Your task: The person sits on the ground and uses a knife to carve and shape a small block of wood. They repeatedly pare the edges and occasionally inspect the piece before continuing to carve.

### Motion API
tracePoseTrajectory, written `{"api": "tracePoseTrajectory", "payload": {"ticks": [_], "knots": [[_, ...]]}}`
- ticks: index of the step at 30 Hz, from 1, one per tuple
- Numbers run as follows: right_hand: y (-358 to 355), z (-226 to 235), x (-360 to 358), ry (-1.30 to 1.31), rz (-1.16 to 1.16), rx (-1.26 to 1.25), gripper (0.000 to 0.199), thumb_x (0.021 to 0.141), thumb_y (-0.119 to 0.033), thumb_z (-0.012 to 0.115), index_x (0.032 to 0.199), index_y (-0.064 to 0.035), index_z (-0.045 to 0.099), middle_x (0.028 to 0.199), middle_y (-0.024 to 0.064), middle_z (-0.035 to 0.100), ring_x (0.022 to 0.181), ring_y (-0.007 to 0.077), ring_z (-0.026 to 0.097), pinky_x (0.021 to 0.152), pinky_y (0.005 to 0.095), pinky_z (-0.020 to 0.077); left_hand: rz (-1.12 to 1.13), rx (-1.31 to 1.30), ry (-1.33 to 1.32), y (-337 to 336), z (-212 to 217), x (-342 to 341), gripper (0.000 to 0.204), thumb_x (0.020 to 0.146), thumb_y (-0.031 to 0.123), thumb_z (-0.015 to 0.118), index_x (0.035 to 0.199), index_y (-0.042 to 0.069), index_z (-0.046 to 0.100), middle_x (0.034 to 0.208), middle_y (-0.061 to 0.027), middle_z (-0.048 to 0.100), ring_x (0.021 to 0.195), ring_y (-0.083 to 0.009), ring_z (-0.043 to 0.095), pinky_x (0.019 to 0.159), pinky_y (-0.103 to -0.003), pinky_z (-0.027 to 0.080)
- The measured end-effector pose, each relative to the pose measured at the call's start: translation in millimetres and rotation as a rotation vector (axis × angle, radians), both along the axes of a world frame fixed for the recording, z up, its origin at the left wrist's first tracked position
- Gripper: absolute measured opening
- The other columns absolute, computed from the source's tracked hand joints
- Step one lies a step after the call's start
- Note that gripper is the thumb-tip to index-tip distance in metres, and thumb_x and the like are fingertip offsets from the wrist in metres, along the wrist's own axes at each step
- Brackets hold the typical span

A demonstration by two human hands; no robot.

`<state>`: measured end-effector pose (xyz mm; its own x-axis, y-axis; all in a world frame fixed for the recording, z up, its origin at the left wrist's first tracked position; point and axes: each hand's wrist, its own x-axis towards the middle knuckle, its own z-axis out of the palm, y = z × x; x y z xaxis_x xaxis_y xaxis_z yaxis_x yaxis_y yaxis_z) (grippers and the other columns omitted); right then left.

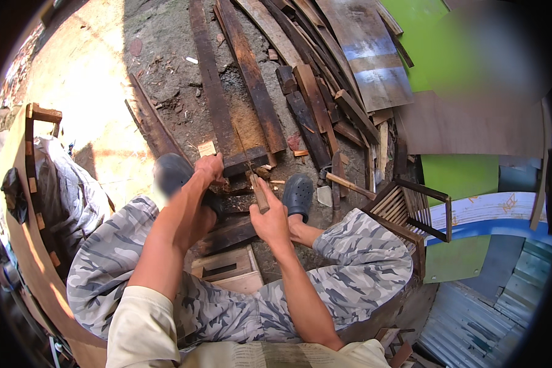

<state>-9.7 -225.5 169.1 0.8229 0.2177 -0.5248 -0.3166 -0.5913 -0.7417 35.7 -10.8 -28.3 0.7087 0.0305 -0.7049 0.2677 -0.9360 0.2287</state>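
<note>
My right hand (271,218) is closed around the wooden handle of a handsaw (259,195). Its thin blade runs away from me across a short dark wooden block (245,161). My left hand (210,167) grips the left end of that block, and its fingertips are partly hidden. Just beyond the left hand is a small pale wood offcut (207,148). Below the block are dark timber pieces (227,236), between my feet. Fine sawdust (244,119) covers the ground past the blade.
Long dark planks (210,80) lie ahead, with more timber (349,116) stacked to the right. A hammer-like tool with a pale handle (349,186) rests by my right clog (299,195). Beside my right knee stands a slatted wooden frame (411,208). White sacking (73,184) sits on the left.
</note>
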Motion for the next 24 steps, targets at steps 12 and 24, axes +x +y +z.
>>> {"api": "tracePoseTrajectory", "payload": {"ticks": [12, 24], "knots": [[-7, 3, -13, 0.042, -0.022, -0.006, 0.063, 0.083, -0.005, 0.061, 0.145, -0.004, 0.052, 0.122, 0.0268, 0.068, 0.112, 0.034, 0.069, 0.095, 0.0362, 0.0525, -0.052, -0.039, 0.006, 7, 1, 4, 0.058, 0.071, 0.022, 0.078, 0.12, 0.001, 0.055, 0.107, -0.0245, 0.07, 0.105, -0.0446, 0.067, 0.088, -0.05, 0.055], [-33, 35, -45, 0.073, -0.021, 0.051, 0.067, 0.084, -0.008, 0.061, 0.15, -0.0085, 0.047, 0.112, 0.0286, 0.068, 0.091, 0.0421, 0.071, 0.079, 0.0442, 0.0555, -0.114, 0.016, 0.031, 12, 4, 0, 0.071, 0.067, 0.032, 0.081, 0.122, -0.002, 0.052, 0.107, -0.027, 0.07, 0.103, -0.0455, 0.067, 0.089, -0.049, 0.056]]}}
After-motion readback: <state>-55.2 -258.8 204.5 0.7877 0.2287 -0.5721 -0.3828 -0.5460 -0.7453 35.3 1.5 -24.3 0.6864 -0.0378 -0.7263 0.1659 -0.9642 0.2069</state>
